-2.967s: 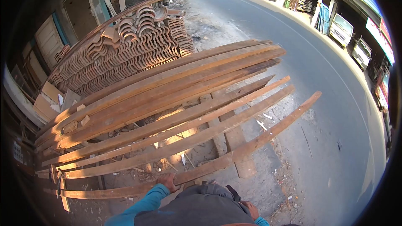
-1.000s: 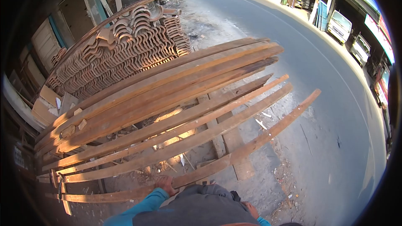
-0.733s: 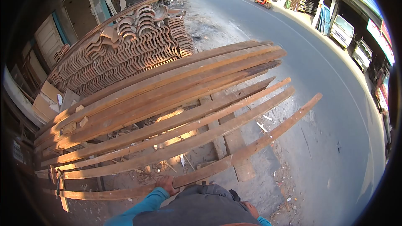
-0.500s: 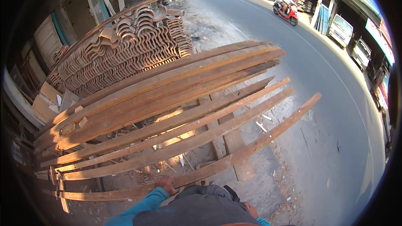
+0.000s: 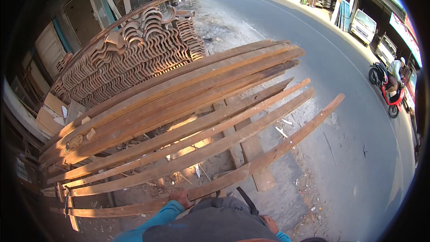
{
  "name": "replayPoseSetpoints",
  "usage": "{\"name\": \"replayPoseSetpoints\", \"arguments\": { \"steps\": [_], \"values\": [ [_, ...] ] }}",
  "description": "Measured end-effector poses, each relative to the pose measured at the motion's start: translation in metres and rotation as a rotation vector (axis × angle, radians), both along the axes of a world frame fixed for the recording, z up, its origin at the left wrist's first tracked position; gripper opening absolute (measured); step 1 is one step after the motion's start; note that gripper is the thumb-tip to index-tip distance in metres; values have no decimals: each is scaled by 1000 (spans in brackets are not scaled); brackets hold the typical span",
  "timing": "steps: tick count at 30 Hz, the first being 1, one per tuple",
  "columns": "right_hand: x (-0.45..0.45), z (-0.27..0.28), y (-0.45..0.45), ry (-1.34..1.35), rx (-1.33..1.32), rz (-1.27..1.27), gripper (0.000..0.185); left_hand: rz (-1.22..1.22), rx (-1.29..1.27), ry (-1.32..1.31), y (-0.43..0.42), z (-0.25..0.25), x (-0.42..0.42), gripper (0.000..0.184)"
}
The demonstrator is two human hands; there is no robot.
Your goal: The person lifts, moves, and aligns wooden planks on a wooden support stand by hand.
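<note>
My left hand (image 5: 181, 197) is closed on the nearest wooden beam (image 5: 226, 180), a long plank that lies just in front of my body. My right hand (image 5: 269, 224) is low beside my waist, partly hidden by my clothing, and its fingers cannot be made out. Beyond the held beam, several long wooden beams (image 5: 197, 149) lie roughly side by side, resting across timber supports. At the left end of the beams a dark tool, perhaps a clamp (image 5: 66, 199), sits by a short upright-looking wood piece.
Stacked curved roof tiles (image 5: 130, 54) stand behind the beams. A flat board (image 5: 259, 163) lies under the beam ends. Wood scraps litter the ground. On the right runs a road (image 5: 358, 121), with a rider on a red motorcycle (image 5: 389, 87) and parked vehicles (image 5: 363, 28).
The motorcycle has come along the road from the far top to the right edge. The view has shifted slightly. My left hand has stayed on the same beam.
</note>
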State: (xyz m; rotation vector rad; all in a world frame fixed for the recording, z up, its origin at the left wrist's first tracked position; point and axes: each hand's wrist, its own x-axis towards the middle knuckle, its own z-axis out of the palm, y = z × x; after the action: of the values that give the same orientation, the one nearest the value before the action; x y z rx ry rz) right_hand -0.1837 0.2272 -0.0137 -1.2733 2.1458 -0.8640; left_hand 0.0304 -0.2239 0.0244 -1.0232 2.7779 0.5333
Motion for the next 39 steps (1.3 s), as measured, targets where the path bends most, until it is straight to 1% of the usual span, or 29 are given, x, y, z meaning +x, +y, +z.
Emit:
{"name": "replayPoseSetpoints", "arguments": {
  "steps": [2,6,12,14,18,23,24,29,33,35,39],
  "values": [
    [-1,-5,1,7,49,-1,53,3,-1,8,0,-4,1,70],
    [-1,-9,4,31,47,16,53,-5,-6,5,0,-7,2,73],
    [-2,4,2,-13,32,7,53,-14,-17,46,1,-11,3,64],
    [-1,6,2,-17,74,3,53,-33,-56,138,0,-15,4,58],
    [1,8,2,2,62,-4,53,-25,-65,198,2,-22,6,56],
    [4,-3,7,-13,50,-28,53,-36,-75,215,4,2,-2,54],
    [5,-5,8,-14,51,-30,53,-38,-74,214,4,0,-1,54],
    [6,-11,8,48,36,11,54,-21,-45,139,0,-12,3,59],
    [6,-9,6,10,53,-12,53,-30,-62,128,0,-14,4,64],
    [4,-6,4,-26,41,-6,52,-36,-73,167,1,-17,6,68],
    [2,-6,0,-1,53,39,51,-19,-47,126,1,-15,6,71]
  ]
}}
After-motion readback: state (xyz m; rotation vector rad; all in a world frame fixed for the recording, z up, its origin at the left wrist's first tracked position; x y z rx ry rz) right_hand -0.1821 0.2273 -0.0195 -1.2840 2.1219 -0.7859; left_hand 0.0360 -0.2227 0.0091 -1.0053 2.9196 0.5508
